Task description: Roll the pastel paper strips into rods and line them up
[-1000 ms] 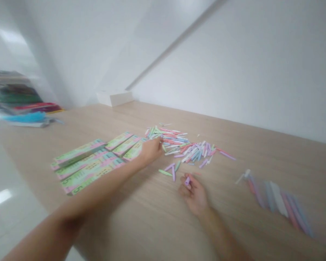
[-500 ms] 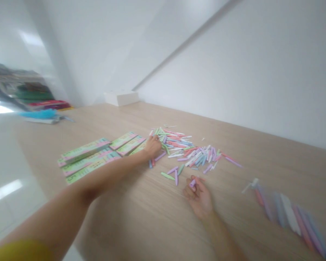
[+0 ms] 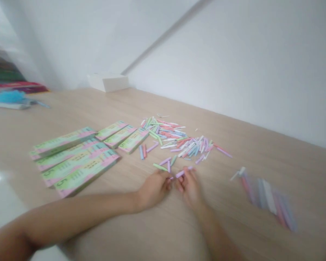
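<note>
A wood-toned surface (image 3: 97,108) meets a white wall (image 3: 247,72) behind. A purple tube (image 3: 183,172) sits in the right hand (image 3: 190,190), its fingers clamped on it; its long axis slants from the left hand (image 3: 154,186) up to the right, one end facing that hand. The left fingers are pinched together on a small purple piece (image 3: 171,178), mostly hidden. Just beyond the hands lies a green stick (image 3: 160,167); farther back spreads a pile of pastel sticks (image 3: 176,136). Green-and-pink boxes (image 3: 89,169) lie in rows to the left, near the surface's left edge. A stretch of surface separates the right hand from a blurred row of coloured sticks (image 3: 268,197).
</note>
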Demonstrator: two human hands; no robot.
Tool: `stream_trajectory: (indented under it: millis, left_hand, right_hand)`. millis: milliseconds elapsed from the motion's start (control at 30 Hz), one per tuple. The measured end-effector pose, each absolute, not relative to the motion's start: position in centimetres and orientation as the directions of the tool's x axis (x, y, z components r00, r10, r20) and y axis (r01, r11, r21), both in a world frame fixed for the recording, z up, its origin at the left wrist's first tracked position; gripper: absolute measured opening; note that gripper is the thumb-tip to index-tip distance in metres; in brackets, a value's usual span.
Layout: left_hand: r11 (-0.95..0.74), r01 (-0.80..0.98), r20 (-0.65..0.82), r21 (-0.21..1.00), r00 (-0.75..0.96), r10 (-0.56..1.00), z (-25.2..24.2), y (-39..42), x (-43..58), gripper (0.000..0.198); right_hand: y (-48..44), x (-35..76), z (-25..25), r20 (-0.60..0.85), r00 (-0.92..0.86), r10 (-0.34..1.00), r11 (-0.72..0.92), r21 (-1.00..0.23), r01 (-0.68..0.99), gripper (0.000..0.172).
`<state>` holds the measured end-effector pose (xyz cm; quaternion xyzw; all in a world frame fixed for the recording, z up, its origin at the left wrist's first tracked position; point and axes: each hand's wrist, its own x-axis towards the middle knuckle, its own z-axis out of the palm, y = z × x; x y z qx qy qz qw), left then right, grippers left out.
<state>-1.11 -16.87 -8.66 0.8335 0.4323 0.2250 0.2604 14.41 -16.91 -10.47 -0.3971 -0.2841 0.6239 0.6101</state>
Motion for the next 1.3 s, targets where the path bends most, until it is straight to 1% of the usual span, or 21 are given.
stream_trajectory:
  millis: [67, 133, 267, 367, 467, 600, 733, 867, 933, 1067, 1133, 1233, 1300]
  left_hand:
    - [-0.455, 0.475, 0.181, 0.753, 0.515, 0.838, -8.5, -16.5, -1.3, 0.024]
    - [-0.406, 0.380, 0.179, 0.831, 0.508, 0.842, -8.6, -16.3, -1.7, 0.025]
    - [-0.254, 0.209, 0.117, 0.944, 0.508, 0.854, -9.3, -16.7, -1.9, 0.024]
    - [-0.123, 0.067, 0.072, 0.990, 0.516, 0.853, -9.8, -17.1, -1.5, 0.026]
    - [-0.045, -0.007, 0.043, 0.999, 0.462, 0.886, -10.0, -17.2, -1.2, 0.029]
    - [-0.046, 0.060, 0.022, 0.997, 0.361, 0.932, -9.9, -17.1, -1.2, 0.031]
    - [-0.101, 0.139, 0.047, 0.985, 0.345, 0.937, -9.8, -17.1, -1.4, 0.032]
    - [-0.070, 0.160, 0.014, 0.985, 0.329, 0.944, -9.9, -17.0, -1.3, 0.031]
    - [-0.058, 0.147, 0.003, 0.987, 0.349, 0.937, -9.9, -17.0, -1.3, 0.030]
    - [-0.072, 0.057, 0.042, 0.996, 0.410, 0.911, -9.7, -17.0, -1.3, 0.029]
    - [-0.061, -0.008, 0.058, 0.998, 0.434, 0.899, -9.6, -17.0, -1.3, 0.029]
    - [-0.010, -0.139, 0.072, 0.990, 0.446, 0.892, -9.7, -17.2, -1.2, 0.029]
    - [0.024, -0.191, 0.061, 0.981, 0.427, 0.902, -9.8, -17.4, -1.1, 0.030]
  right_hand:
    - [-17.1, 14.2, -10.4, -0.140, 0.058, 0.988, -0.098, -0.881, -0.462, 0.038]
    - [-17.1, 14.1, -10.3, -0.135, 0.061, 0.989, -0.097, -0.901, -0.422, 0.039]
    - [-17.1, 14.0, -10.3, -0.122, 0.056, 0.991, -0.090, -0.912, -0.400, 0.038]
    - [-17.2, 14.2, -10.4, -0.127, 0.032, 0.991, -0.104, -0.916, -0.387, 0.037]
    - [-17.3, 14.6, -10.2, -0.113, -0.015, 0.993, -0.109, -0.899, -0.424, 0.037]
    - [-17.4, 14.8, -9.9, -0.099, -0.045, 0.994, -0.109, -0.873, -0.476, 0.035]
    - [-17.3, 14.6, -10.1, -0.111, 0.035, 0.993, -0.081, -0.873, -0.480, 0.034]
    - [-17.0, 14.2, -10.6, -0.138, 0.135, 0.981, -0.063, -0.889, -0.453, 0.034]
    - [-16.9, 14.0, -10.9, -0.143, 0.152, 0.978, -0.066, -0.904, -0.423, 0.035]
    - [-17.0, 13.5, -11.0, -0.141, 0.124, 0.982, -0.091, -0.936, -0.341, 0.040]
    - [-17.2, 13.4, -10.9, -0.131, 0.112, 0.985, -0.089, -0.942, -0.325, 0.042]
    - [-17.6, 13.3, -10.5, -0.131, 0.086, 0.988, -0.093, -0.932, -0.351, 0.041]
    - [-18.0, 13.0, -10.2, -0.156, 0.082, 0.984, -0.109, -0.907, -0.408, 0.040]
